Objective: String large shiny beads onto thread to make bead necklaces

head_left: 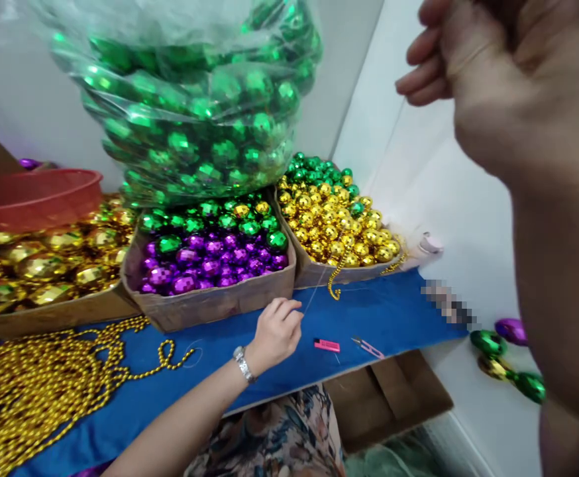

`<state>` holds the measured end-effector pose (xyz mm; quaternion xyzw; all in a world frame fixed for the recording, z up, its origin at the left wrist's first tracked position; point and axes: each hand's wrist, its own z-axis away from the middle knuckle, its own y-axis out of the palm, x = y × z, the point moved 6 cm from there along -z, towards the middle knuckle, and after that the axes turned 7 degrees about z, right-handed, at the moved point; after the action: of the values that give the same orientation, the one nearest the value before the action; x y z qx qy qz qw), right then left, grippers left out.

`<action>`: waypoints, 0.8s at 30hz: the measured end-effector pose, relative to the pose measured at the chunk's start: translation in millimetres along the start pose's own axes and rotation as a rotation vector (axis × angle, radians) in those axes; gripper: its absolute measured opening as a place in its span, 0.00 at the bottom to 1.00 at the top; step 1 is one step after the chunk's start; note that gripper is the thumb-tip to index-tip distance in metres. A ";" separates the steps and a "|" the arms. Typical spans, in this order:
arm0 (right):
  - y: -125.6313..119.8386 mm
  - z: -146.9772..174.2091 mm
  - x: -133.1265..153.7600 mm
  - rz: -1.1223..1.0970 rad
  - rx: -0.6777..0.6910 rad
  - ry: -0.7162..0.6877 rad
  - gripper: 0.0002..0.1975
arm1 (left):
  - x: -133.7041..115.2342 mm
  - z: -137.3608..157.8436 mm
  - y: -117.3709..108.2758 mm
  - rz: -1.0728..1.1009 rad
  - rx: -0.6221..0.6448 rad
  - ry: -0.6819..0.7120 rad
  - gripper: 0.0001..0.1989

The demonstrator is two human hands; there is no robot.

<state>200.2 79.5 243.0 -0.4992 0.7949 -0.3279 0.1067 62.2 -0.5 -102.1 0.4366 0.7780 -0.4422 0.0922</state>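
My left hand (275, 334), a silver watch on its wrist, is held over the blue cloth (289, 371) in front of the middle box. Its fingertips pinch a thin clear thread (313, 297), which slants up to the right. High at the right, close to the camera, is my raised right hand (473, 73). Its fingers are curled in, and their tips are partly cut off by the top edge, so what they hold is hidden. To the right of my left hand lie a pink lighter-like object (327, 345) and pink thread snips (368, 348).
Cardboard boxes hold large gold balls (46, 265), purple and green balls (210, 255), and gold and green balls (336, 222). A bulging clear bag of green balls (205, 126) rises behind. Gold bead strands (46, 391) pile at left, below a red basin (41, 195).
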 end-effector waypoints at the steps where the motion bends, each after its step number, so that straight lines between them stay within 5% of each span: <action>1: 4.4 0.4 0.7 0.014 -0.007 0.013 0.23 | 1.6 3.3 1.4 -0.047 0.016 0.014 0.12; 7: 84.3 40.0 -40.5 -0.430 0.083 0.455 0.15 | 36.5 61.2 11.5 -0.296 0.299 -0.114 0.10; 10: 127.2 78.0 -54.2 -0.604 0.100 0.560 0.12 | 50.1 73.2 -9.6 -0.325 0.448 -0.211 0.08; 12: 150.9 105.7 -50.6 -0.599 0.128 0.546 0.11 | 56.8 57.8 -42.8 -0.314 0.388 -0.220 0.07; 15: 186.0 147.7 -26.4 -0.489 0.274 0.500 0.12 | 81.5 13.8 -106.5 -0.368 0.127 -0.256 0.10; 17: 205.1 172.3 -5.1 -0.422 0.335 0.482 0.13 | 110.5 -12.3 -131.6 -0.460 0.128 -0.320 0.08; 22: 239.3 216.9 33.2 -0.439 0.384 0.473 0.13 | 178.9 -38.1 -134.1 -0.519 0.430 -0.477 0.12; 24: 245.9 230.2 39.4 -0.461 0.399 0.468 0.13 | 192.3 -40.4 -137.1 -0.389 0.373 -0.599 0.14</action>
<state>117.8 20.5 -80.6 -0.5458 0.5851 -0.5968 -0.0592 -148.0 114.2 -96.8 0.1419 0.6912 -0.6927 0.1488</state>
